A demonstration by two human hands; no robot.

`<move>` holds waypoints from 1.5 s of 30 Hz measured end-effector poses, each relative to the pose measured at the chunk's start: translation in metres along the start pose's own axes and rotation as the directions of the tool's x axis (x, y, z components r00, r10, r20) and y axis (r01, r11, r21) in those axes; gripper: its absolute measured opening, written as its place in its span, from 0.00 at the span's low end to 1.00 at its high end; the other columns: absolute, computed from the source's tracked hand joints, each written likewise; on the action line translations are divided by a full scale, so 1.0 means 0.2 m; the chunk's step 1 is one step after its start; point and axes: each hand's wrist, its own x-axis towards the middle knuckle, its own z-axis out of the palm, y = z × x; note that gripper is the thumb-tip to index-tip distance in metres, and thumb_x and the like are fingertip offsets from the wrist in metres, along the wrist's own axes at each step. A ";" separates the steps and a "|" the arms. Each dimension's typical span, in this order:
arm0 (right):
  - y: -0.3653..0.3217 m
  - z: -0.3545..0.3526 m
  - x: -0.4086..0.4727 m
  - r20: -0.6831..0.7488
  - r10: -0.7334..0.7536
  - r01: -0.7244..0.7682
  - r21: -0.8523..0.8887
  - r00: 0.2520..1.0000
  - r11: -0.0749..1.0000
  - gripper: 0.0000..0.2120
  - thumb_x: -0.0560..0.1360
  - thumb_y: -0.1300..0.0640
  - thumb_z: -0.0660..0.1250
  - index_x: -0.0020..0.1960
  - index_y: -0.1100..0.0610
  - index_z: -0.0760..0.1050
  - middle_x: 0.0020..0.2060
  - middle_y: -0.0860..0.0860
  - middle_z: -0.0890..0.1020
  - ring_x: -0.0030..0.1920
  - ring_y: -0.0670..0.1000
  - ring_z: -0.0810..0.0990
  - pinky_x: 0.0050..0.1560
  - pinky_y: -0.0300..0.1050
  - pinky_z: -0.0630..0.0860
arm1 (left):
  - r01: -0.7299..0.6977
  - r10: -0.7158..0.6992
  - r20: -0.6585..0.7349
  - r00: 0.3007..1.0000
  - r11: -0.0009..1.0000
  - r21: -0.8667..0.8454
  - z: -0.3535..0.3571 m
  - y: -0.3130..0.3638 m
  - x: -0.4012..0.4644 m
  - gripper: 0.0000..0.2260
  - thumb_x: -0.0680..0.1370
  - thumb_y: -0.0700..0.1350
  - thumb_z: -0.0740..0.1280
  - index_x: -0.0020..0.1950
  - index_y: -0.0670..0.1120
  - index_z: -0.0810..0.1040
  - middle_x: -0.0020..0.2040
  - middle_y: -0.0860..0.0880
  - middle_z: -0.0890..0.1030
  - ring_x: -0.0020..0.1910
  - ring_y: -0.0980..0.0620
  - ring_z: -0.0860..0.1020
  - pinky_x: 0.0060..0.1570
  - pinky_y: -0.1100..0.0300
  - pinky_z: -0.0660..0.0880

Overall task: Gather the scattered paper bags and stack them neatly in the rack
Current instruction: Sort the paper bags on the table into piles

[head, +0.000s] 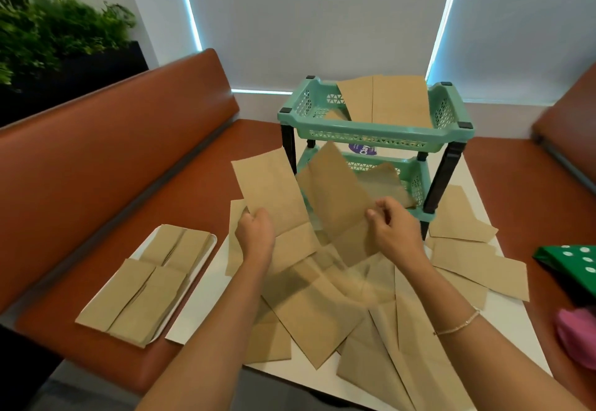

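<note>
Two paper bags are lifted off the pile: the left-hand bag (271,184) is raised flat, the right-hand bag (335,194) tilted beside it, their near edges almost meeting just in front of the rack (374,133). Left hand (256,233): grip grasping the lower corner of its bag, fingers curled at the edge. Right hand (392,223): grip pinching the lower edge of the other bag between thumb and fingertips. Step in hand, as I judge it: pairing the two before shelving. Best done by squaring the edges together, tapping them on the tabletop (503,313), then sliding the pair in flat rather than dropping it, since the bags in the top basket (387,97) stand propped against the back and one in the lower basket (387,178) lies askew. Counts: one rack, two tiers; two or three bags up top, at least one below; roughly a dozen loose bags (316,307) overlapping on the tabletop, exact number unclear. To the left on the bench seat, a white tray (206,249) carries about four bags already squared. At the right edge, a green spotted box (574,262) and something pink (577,333).
</note>
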 end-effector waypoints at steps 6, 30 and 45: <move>-0.09 0.04 -0.04 -0.001 0.059 -0.052 0.463 0.998 0.885 0.10 0.79 0.61 0.60 0.44 0.47 0.72 0.40 0.46 0.78 0.41 0.46 0.76 0.44 0.44 0.75 | 0.172 -0.167 0.078 0.983 0.983 -0.058 0.05 -0.02 0.00 0.07 0.78 0.40 0.56 0.49 0.44 0.73 0.38 0.49 0.71 0.37 0.49 0.70 0.38 0.56 0.66; 0.42 -0.11 -0.29 0.034 0.667 -0.492 -0.648 0.744 0.582 0.46 0.62 0.37 0.75 0.71 0.55 0.59 0.67 0.58 0.65 0.68 0.59 0.64 0.64 0.54 0.67 | 0.139 -0.093 0.309 0.946 0.982 -0.129 0.15 -0.14 -0.08 0.13 0.78 0.44 0.65 0.63 0.45 0.74 0.53 0.48 0.78 0.55 0.45 0.77 0.60 0.49 0.74; 0.20 0.42 -0.35 0.338 0.345 0.018 -0.736 0.876 0.676 0.43 0.61 0.38 0.75 0.67 0.54 0.61 0.62 0.55 0.71 0.63 0.56 0.70 0.62 0.50 0.68 | 0.092 -0.061 0.135 0.989 0.967 -0.236 -0.16 -0.12 0.11 0.16 0.78 0.44 0.65 0.65 0.45 0.72 0.59 0.47 0.78 0.57 0.47 0.76 0.62 0.49 0.73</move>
